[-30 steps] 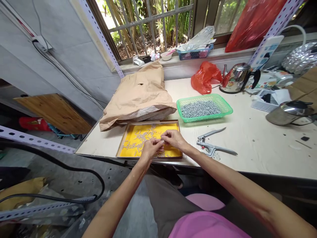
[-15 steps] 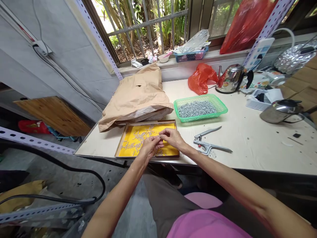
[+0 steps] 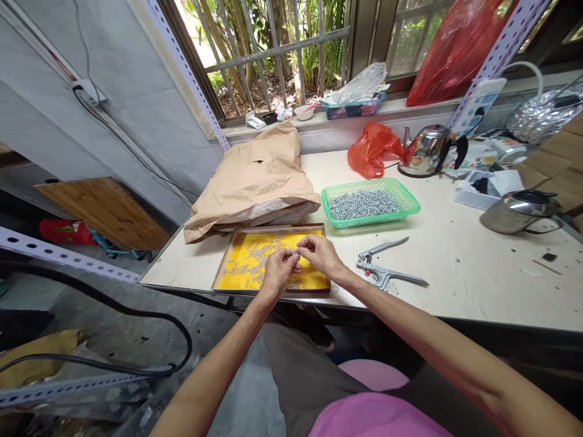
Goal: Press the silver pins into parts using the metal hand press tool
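Tabletop: tray, green basket's 8 o'clock
Metal pin: likely light, slick; grip mid-length
Left hand, right hand: pinched on it

Bench: pale, smooth top with a soft sheen. At its front edge, a tray with matt, card-like walls and a smooth yellow lining bears shiny metal pins. Toward the back left corner, a matt, creased brown paper sack. Nearer the back edge: a glossy, crinkled red plastic bag and a polished metal kettle. Toward the front edge, pliers of dull grey metal; behind them, a perforated green plastic basket.
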`<state>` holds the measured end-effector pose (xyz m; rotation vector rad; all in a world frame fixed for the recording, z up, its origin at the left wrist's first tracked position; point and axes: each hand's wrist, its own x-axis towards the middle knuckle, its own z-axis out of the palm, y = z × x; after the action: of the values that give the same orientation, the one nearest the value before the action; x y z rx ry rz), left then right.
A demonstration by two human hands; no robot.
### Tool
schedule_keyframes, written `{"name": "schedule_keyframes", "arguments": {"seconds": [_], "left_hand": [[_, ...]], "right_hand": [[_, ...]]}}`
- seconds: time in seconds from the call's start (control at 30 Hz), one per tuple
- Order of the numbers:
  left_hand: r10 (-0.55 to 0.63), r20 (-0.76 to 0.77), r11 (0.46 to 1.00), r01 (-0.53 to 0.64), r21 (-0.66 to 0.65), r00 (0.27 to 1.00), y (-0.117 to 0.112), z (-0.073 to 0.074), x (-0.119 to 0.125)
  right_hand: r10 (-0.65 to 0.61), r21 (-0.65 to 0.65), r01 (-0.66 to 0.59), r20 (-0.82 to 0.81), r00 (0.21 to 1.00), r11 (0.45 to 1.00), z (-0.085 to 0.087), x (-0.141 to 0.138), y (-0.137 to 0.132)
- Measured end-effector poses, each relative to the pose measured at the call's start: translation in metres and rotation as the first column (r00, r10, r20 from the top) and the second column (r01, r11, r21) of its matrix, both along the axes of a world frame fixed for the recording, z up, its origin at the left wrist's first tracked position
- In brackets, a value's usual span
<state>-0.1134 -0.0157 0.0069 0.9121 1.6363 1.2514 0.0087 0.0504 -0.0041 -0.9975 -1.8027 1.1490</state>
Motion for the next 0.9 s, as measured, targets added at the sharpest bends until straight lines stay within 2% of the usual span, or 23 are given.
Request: {"name": "schedule_keyframes", "arguments": {"seconds": [0.1,0.17,0.27,0.37,0.43,0.53,0.67,0.77,0.9], "left_hand": [[-0.033,-0.016,0.999,0.033,0.007,0.999,0.0,-0.001,-0.002],[-0.068,0.1,0.997,0.071,-0.025,0.993,0.0,0.002,-0.004],[-0.145,0.334,0.98,0.181,-0.08,0.931,-0.001,0.009,-0.01],[-0.172,0.423,0.961,0.246,-0.125,0.89,-0.001,0.012,-0.021],[-0.141,0.336,0.97,0.198,-0.141,0.931,-0.001,0.009,-0.028],[-0.096,0.052,0.987,0.102,-0.124,0.994,0.0,0.002,-0.036],[-0.099,-0.221,0.991,0.077,-0.105,0.97,-0.001,-0.005,-0.04],[-0.064,-0.277,0.994,0.035,-0.105,0.959,-0.003,-0.004,-0.04],[-0.008,-0.183,0.997,-0.006,-0.078,0.983,-0.005,0.0,-0.038]], "right_hand": [[0.009,0.035,-0.01,0.032,0.999,0.999,0.006,0.002,-0.002],[0.011,0.053,-0.013,0.04,0.999,0.999,0.008,0.002,-0.003],[0.024,0.051,-0.025,0.034,0.999,0.998,0.01,0.001,-0.005],[0.038,0.028,-0.038,0.029,0.999,0.999,0.011,0.0,-0.007],[0.032,0.025,-0.033,0.036,0.999,0.999,0.012,0.001,-0.007],[0.023,0.041,-0.025,0.061,0.998,0.999,0.007,0.005,-0.005],[0.075,0.056,-0.085,0.154,0.985,0.995,-0.005,0.01,-0.001],[0.118,0.165,-0.166,0.268,0.956,0.972,-0.009,0.016,0.0],[0.104,0.279,-0.193,0.307,0.946,0.941,0.003,0.044,-0.006]]}}
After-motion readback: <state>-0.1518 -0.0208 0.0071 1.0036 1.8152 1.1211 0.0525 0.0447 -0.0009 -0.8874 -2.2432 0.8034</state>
